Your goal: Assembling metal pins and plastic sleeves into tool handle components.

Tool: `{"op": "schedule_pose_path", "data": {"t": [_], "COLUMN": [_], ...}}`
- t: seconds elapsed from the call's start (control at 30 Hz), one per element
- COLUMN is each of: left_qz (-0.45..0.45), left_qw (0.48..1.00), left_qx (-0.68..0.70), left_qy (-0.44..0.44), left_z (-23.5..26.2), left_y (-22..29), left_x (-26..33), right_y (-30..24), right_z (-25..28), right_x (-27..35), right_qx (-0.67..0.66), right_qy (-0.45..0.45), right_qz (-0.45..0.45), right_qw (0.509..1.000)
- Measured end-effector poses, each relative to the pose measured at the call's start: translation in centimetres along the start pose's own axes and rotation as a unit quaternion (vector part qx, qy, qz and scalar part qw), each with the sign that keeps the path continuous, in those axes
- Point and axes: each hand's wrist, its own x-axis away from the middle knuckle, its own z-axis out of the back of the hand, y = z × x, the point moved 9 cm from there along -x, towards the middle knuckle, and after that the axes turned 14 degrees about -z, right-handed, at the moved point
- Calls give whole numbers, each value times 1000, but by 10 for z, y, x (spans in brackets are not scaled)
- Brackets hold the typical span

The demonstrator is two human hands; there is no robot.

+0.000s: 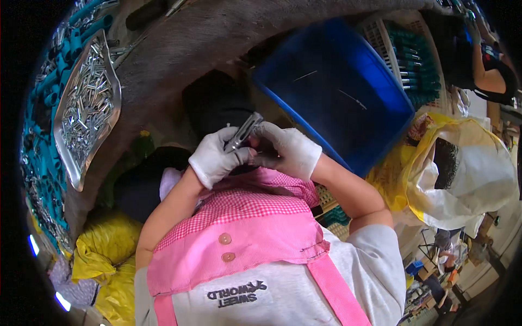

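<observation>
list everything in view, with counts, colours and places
metal part: 1, silver, in left hand
metal tray: 1, silver, left
metal pins: many, silver, in tray
tubular pieces: many, teal, left edge
bin: 1, blue, upper right
crates: 2, cream, upper right, under right arm
handled pieces: many, teal, in crates
sack: 1, white and yellow, right
bags: uncountable, yellow, lower left
apron: 1, pink, lower centre
shirt: 1, grey, lower centre
co-worker's arm: 1, bare, upper right
left hand: 1, white-gloved, centre
right hand: 1, white-gloved, centre
</observation>
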Motion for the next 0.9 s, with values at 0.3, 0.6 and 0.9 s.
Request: {"op": "schedule_pose_path", "data": {"t": [0.3, 0.6, 0.9], "left_qz": [109, 103, 66], "left_qw": [969, 954, 953], "left_qx": [216, 266, 277], "left_qy": [45, 88, 98], "left_z": [0, 4, 8], "left_y": [-32, -34, -19], "left_x": [23, 18, 28], "right_y": [20, 246, 133], "right_z": [-10, 102, 116], "right_x": [-24, -118, -53], "right_qx": [-140, 395, -97], "right_qy": [-91, 235, 341], "right_qz": [-7, -145, -31], "right_qw": [986, 876, 935]}}
